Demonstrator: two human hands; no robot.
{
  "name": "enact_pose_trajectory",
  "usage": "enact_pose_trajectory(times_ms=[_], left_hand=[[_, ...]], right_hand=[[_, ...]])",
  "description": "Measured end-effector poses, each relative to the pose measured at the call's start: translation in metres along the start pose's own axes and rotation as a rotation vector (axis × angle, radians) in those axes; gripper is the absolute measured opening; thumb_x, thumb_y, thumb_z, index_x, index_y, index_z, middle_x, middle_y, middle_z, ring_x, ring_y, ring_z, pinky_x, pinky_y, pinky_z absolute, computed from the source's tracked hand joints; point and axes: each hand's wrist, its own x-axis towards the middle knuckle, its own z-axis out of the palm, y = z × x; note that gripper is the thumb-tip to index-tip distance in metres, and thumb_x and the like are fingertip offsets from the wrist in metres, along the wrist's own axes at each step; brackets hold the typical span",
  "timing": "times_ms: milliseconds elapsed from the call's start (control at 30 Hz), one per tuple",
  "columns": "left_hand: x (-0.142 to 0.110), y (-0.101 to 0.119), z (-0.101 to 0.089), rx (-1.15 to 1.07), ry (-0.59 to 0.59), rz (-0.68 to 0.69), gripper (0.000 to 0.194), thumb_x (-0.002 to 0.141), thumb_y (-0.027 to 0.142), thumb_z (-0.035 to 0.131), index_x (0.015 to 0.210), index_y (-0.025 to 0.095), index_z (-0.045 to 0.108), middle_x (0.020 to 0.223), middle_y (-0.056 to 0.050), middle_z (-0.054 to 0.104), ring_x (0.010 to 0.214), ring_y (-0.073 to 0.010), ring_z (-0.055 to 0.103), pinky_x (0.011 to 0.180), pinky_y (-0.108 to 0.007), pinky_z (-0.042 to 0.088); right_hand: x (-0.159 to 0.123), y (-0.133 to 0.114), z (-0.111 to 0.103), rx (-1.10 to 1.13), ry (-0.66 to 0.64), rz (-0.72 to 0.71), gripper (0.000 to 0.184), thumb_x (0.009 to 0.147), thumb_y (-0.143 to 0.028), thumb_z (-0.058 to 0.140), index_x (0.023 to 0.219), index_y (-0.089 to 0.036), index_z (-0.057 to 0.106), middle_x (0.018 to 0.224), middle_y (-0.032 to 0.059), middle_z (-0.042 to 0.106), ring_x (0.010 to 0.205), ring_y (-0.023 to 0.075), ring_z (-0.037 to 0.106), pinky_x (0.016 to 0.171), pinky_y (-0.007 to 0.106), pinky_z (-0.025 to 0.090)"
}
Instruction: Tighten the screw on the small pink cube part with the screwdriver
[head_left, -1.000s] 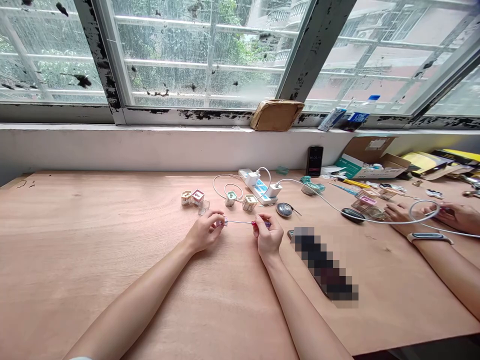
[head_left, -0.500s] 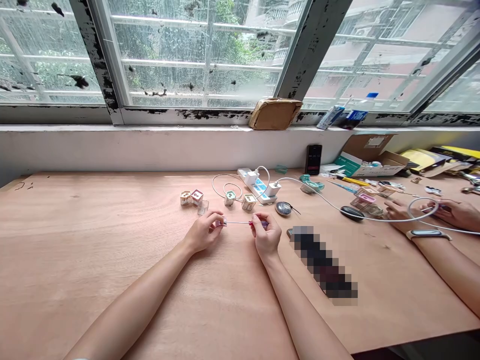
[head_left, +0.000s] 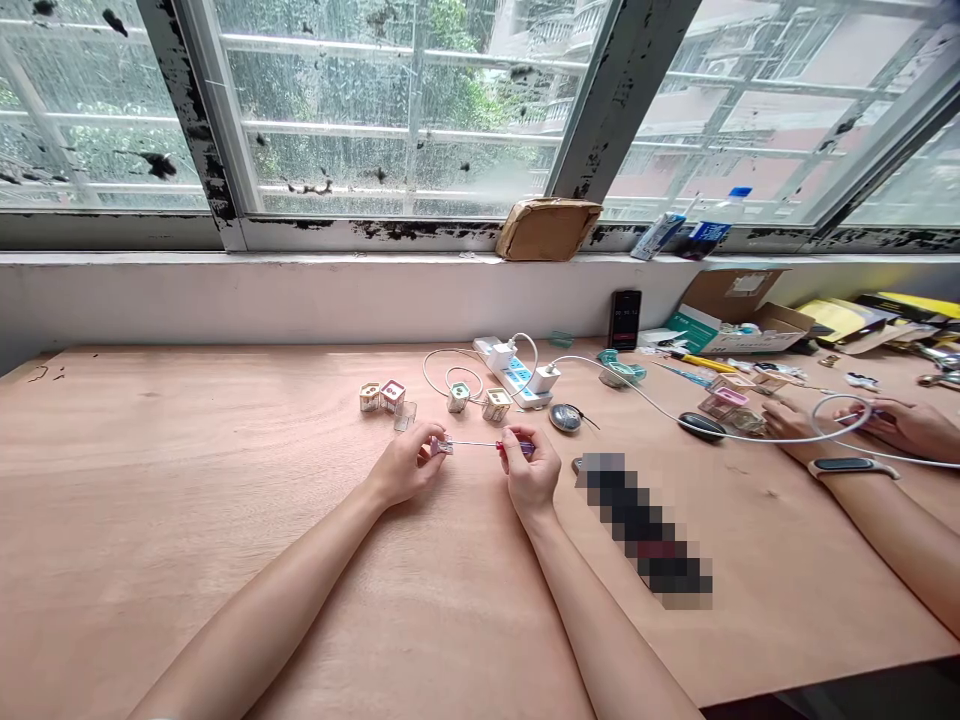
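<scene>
Left hand point(head_left: 405, 468) half hides the small part point(head_left: 442, 446) touching the screwdriver point(head_left: 480, 443).

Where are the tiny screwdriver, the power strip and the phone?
Screwdriver point(head_left: 498, 445), head view, on the red part of the handle.
Power strip point(head_left: 511, 378), head view, on its white top.
Phone point(head_left: 625, 320), head view, on its dark screen.

We see a brown parcel point(head_left: 548, 229) and a plastic water bottle point(head_left: 712, 228) on the sill of a paint-chipped window point(head_left: 397, 110), its streaked glass facing trees and apartment blocks. Below, on the wooden worktop point(head_left: 187, 500), a smartphone point(head_left: 625, 320) stands by an opened cardboard box point(head_left: 739, 310), near a white power strip point(head_left: 510, 370) with plugged-in chargers point(head_left: 547, 378).
</scene>
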Motion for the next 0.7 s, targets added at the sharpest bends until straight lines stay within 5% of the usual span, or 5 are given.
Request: enact_pose_trajectory(times_ms=[700], left_hand=[[-0.0002,0.008,-0.0029,-0.043,-0.032,-0.026,0.016,0.088,0.026,0.058,0.101,0.018,0.057,0.102,-0.005,0.062,0.08,-0.0095,0.061,0.065,-0.017,0.056]], right_hand=[[0.0002,-0.0024,0.0002,0.075,0.005,0.087,0.032,0.077,-0.045,0.069,0.085,-0.015,0.06,0.063,0.0008,0.058,0.051,0.0119,0.053,0.044,0.021,0.04]])
